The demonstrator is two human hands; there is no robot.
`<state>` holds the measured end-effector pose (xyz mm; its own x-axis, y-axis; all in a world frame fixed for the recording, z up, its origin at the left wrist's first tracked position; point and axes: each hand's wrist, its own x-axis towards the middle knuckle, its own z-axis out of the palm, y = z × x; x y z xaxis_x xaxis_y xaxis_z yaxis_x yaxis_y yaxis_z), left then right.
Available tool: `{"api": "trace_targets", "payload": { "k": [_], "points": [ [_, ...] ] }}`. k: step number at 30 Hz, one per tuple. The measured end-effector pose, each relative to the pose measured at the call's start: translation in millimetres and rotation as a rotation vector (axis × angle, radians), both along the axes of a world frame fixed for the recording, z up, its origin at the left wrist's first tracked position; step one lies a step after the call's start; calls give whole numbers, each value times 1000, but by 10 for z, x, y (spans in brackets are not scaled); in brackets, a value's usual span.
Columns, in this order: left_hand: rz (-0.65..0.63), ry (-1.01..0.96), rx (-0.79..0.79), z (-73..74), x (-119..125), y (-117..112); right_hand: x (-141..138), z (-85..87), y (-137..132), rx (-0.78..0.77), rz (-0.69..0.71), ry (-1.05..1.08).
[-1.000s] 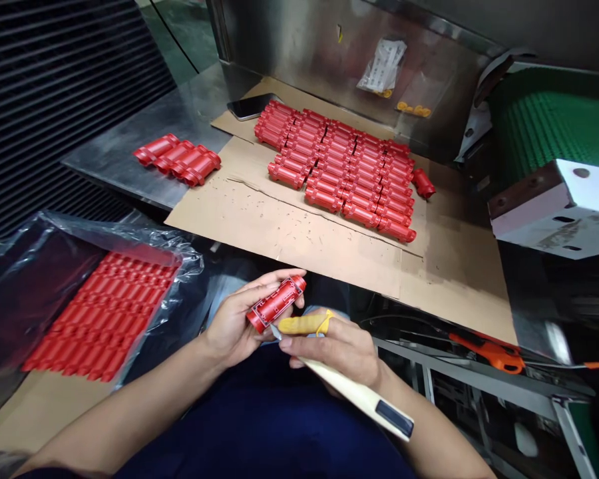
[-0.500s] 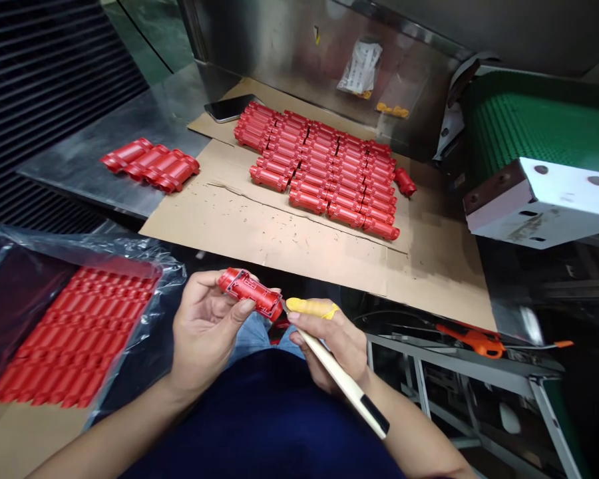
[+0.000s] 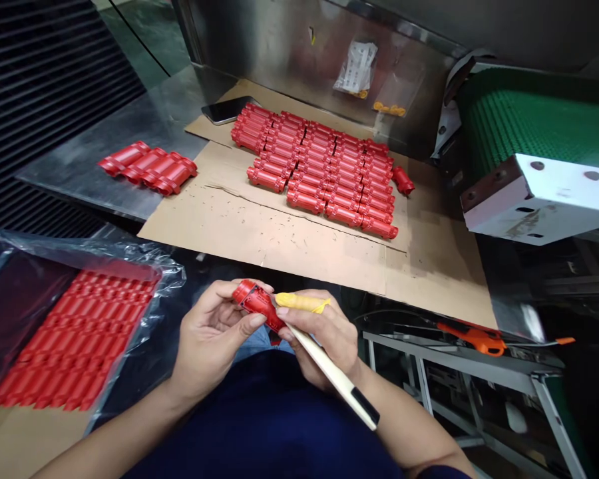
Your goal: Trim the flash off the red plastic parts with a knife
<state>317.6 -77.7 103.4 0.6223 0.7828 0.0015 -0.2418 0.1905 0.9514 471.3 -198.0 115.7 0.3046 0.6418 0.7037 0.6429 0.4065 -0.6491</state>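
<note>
Rolled a little since half a second ago, the red ribbed plastic housing (image 3: 258,305) shows a darker flank, and the right hand (image 3: 324,336) has drawn closer to the left hand (image 3: 214,336). The housing sits between the two hands, sloping down toward the right one. The left hand is closed round it, thumb on the near side and fingers behind. The right hand grips a cream-handled knife (image 3: 332,369) whose black-marked end slants back over the wrist; its tip meets the housing's lower end, but fingers hide whether the blade touches. A yellow finger cot (image 3: 303,303) covers the right index finger.

Just beyond both hands lies a cardboard sheet (image 3: 219,216) strewn with small dark shavings. Farther from the hands, rows of red housings (image 3: 324,169) stand packed on it, with one loose housing (image 3: 403,180) beside their right end. Beyond the left hand, a short row of red housings (image 3: 150,167) rests on a steel table (image 3: 74,163), and a phone (image 3: 229,110) lies farther off. Left of the left hand, a plastic-lined carton (image 3: 172,273) holds more housings. Right of the right hand is an orange-handled tool (image 3: 484,340).
</note>
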Motion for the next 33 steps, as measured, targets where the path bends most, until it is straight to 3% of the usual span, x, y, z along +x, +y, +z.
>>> {"api": "trace_targets", "payload": {
  "k": [5,17,28,31,33],
  "points": [
    [28,-5,72,4,16,-20,-47,-60,56,-6,6,-15],
    [42,4,61,13,32,-47,-83,-82,17,2,-44,-25],
    [29,9,86,-1,11,-42,-54,-44,4,-2,10,21],
    [-1,-21,-5,-2,-5,-14,9,10,-52,-51,-69,47],
    [-115,-57,-160,13,-22,32,96,67,-85,-143,-164,119]
  ]
}}
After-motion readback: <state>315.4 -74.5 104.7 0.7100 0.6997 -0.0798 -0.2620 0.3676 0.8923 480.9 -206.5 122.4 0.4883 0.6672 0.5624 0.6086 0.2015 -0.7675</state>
